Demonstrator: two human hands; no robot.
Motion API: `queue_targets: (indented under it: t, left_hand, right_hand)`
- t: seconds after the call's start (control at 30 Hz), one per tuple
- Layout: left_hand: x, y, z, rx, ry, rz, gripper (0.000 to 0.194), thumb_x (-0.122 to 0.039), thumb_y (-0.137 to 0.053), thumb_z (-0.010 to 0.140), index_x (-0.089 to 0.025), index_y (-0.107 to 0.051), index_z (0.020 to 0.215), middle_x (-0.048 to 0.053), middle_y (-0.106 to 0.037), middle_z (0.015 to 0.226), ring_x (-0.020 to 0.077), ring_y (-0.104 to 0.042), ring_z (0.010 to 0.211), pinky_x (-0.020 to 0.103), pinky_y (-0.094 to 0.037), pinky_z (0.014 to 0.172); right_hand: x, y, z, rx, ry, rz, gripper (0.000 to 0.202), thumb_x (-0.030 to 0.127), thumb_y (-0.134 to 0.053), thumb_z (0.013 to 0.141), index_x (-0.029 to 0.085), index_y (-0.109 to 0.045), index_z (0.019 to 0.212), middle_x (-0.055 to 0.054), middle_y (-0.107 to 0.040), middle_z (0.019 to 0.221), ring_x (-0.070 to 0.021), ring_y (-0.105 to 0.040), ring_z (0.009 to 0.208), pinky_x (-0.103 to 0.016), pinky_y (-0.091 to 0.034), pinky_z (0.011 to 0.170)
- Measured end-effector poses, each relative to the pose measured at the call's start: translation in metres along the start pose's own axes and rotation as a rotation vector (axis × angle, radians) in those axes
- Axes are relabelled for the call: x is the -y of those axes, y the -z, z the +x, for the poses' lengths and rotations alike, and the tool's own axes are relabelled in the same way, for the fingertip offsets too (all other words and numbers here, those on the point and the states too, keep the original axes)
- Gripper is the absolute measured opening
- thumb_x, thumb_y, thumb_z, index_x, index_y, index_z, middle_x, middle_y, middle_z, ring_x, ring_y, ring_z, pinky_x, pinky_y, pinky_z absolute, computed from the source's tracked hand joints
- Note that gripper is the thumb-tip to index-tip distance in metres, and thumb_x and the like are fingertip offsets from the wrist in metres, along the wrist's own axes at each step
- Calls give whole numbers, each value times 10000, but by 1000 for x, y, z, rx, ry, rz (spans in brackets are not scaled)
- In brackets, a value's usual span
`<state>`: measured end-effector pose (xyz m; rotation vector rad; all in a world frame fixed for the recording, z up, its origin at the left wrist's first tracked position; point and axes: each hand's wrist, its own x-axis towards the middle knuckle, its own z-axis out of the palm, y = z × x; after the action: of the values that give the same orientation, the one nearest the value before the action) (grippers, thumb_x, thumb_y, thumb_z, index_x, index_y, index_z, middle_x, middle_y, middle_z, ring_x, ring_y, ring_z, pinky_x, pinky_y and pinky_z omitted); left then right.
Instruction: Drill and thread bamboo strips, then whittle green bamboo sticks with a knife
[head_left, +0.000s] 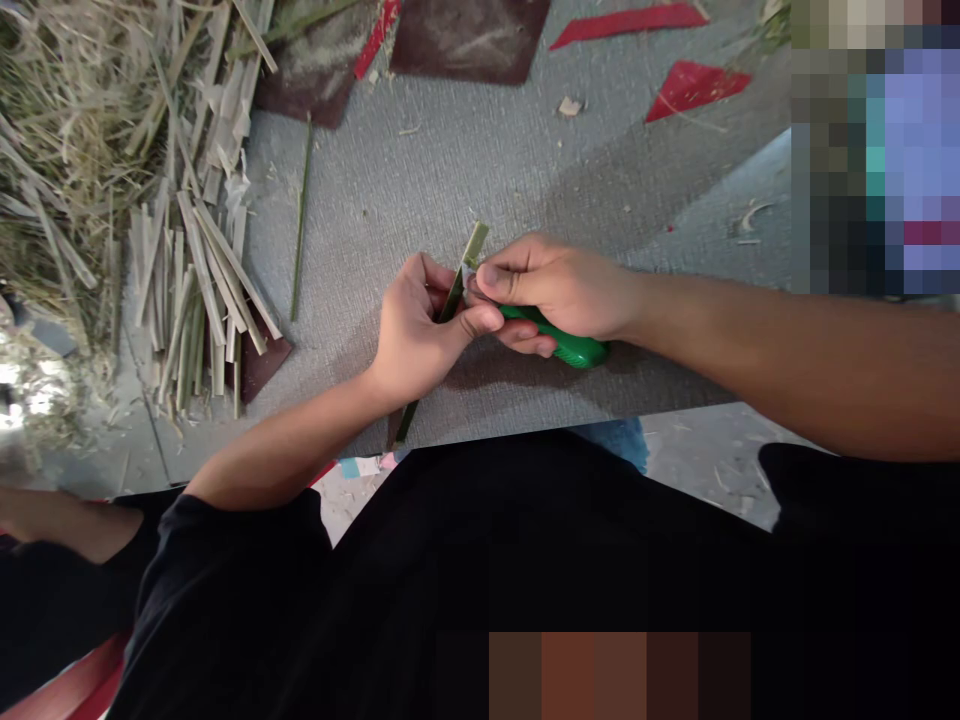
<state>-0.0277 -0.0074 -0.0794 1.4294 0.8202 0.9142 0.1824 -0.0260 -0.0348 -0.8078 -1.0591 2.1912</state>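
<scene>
A thin green strip (475, 243) slants across the front of the grey table, its upper end sticking out above my fingers and its lower end reaching the table edge. My left hand (420, 325) is closed round the middle of this strip, thumb stretched toward the other hand. Closed on a green-handled knife (581, 349), my right hand (562, 285) touches the strip with the metal end just below its top. Fingers hide most of the blade.
Bundled pale strips (202, 290) and a heap of shavings (82, 120) lie at the left. Red pieces (694, 90) and dark brown sheets (469, 40) are at the back. A lone thin strip (301, 220) lies left of my hands. Another person's arm (67, 520) shows at lower left.
</scene>
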Motion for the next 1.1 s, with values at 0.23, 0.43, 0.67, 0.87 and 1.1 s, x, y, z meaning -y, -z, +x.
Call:
queue_targets:
  t: [0.23, 0.43, 0.67, 0.87, 1.1]
  left_hand:
    - [-5, -4, -1, 17, 87, -77, 912, -738, -1122, 485, -254, -472, 906, -110, -560, 672, 62, -534, 572, 235, -352, 505]
    - [-6, -4, -2, -23, 36, -70, 843, -767, -1078, 583, -249, -481, 875, -110, -534, 627, 62, -492, 536, 241, -350, 481]
    - [-5, -4, 2, -65, -6, -10, 829, -779, -1066, 592, -244, -492, 857, -120, -487, 597, 67, -509, 535, 243, -358, 490]
    - [-9, -8, -1, -19, 23, -70, 879, -784, -1084, 508, -241, -489, 859, -110, -557, 628, 63, -532, 546, 235, -372, 502]
    - [-11, -10, -4, -100, 35, -33, 824, -788, -1063, 611, -241, -500, 860, -108, -532, 606, 63, -509, 523, 235, -342, 479]
  right_hand:
    - [12, 7, -4, 113, -169, -24, 563, 609, -729, 1150, 176, -612, 809, 30, -485, 552, -93, -438, 385, -211, -347, 353]
    - [5, 0, -1, 23, -79, 0, 586, 653, -691, 1159, 182, -593, 825, 47, -463, 566, -88, -429, 382, -203, -339, 346]
    - [-2, -2, 4, -45, 40, 7, 548, 567, -692, 1177, 175, -583, 811, 46, -482, 549, -86, -447, 378, -185, -376, 347]
    - [8, 11, 0, 152, -136, -14, 613, 683, -749, 1119, 170, -617, 810, 43, -483, 553, -84, -431, 373, -191, -353, 332]
    - [6, -3, 1, -29, -90, 15, 574, 619, -648, 1190, 183, -574, 825, 47, -462, 560, -84, -429, 380, -187, -351, 346]
